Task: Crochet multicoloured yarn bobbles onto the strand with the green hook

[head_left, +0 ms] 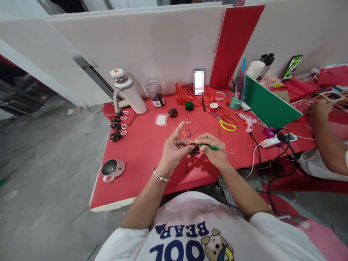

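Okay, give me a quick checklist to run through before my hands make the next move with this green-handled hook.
1. Green-handled hook held in the right hand: ok.
2. Dark multicoloured piece held by the left hand: ok.
3. Loops seated properly on the hook: cannot tell, too small to see.
4. Loose strands away from the left hand: not ok, an orange strand runs close by it.
5. Yellow-handled scissors apart from both hands: ok.
6. Pink cup apart from both hands: ok.

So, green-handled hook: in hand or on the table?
In hand: the right hand grips its green handle, beside the yarn piece.
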{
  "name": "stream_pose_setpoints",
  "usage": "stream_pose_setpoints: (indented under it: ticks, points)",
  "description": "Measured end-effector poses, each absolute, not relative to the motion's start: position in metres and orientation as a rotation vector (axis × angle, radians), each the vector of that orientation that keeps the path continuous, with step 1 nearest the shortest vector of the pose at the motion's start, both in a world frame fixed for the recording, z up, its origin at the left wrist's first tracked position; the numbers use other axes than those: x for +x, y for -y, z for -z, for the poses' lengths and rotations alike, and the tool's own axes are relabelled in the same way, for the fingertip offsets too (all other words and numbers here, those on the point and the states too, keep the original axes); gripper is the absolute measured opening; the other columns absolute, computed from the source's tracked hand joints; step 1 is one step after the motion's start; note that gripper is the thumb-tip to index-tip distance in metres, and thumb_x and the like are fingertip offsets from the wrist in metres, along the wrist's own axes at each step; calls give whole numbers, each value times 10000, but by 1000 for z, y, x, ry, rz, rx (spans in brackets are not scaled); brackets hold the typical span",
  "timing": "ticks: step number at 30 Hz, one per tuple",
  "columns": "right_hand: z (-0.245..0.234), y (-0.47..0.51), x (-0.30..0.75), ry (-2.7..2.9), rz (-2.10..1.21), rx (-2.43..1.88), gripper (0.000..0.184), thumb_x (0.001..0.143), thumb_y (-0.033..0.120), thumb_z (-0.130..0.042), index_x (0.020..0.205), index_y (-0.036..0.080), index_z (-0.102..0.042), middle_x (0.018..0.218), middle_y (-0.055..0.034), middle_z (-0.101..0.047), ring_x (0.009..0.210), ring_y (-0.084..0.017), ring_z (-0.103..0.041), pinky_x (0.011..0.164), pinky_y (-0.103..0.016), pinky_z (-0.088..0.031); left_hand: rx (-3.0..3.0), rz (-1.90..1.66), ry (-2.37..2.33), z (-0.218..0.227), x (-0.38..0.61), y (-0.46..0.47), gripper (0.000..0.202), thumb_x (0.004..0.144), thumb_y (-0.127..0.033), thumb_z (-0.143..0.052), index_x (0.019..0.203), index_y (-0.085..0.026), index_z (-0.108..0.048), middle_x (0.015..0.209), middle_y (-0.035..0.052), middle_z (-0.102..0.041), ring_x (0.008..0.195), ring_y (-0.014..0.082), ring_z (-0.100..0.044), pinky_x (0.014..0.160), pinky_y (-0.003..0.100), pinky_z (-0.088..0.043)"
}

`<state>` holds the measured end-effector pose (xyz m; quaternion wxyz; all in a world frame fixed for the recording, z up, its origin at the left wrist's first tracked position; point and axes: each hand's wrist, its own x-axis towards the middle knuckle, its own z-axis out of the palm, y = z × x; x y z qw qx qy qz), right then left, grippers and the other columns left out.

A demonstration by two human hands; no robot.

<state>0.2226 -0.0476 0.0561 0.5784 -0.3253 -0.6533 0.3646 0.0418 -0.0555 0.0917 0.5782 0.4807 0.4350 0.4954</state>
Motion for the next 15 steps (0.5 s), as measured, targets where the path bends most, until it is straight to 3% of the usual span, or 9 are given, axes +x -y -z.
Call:
stream_pose_setpoints:
  ticks: [8, 11, 15]
  points:
    - [-50, 50, 215, 1444, -880, -895, 149, 817, 386, -811, 891, 260, -785, 880, -31, -783, 854, -184, -737, 827, -342, -618, 1154, -1146, -1025, -88, 43, 56, 1143, 660, -266, -899, 1620, -214, -282, 720, -12, -674, 646, 125, -611, 581, 222, -472]
    - [-51, 50, 214, 1352, -925, -911, 142, 813, 381, -809, 847, 245, -782, 833, -21, -788, 798, -171, -742, 778, -311, -627, 1162, -1164, -964, -81, 42, 55, 1057, 711, -244, -837, 1616, -256, -290, 895, 18, -688, 654, 90, -577, 562, 196, -443]
    - [-52, 53, 215, 1456, -1135, -805, 160, 781, 385, -834, 811, 234, -789, 794, -18, -788, 736, -159, -742, 710, -280, -629, 1114, -1125, -845, -78, 39, 53, 970, 753, -231, -721, 1610, -355, -286, 1189, 72, -675, 504, 27, -427, 456, 199, -357]
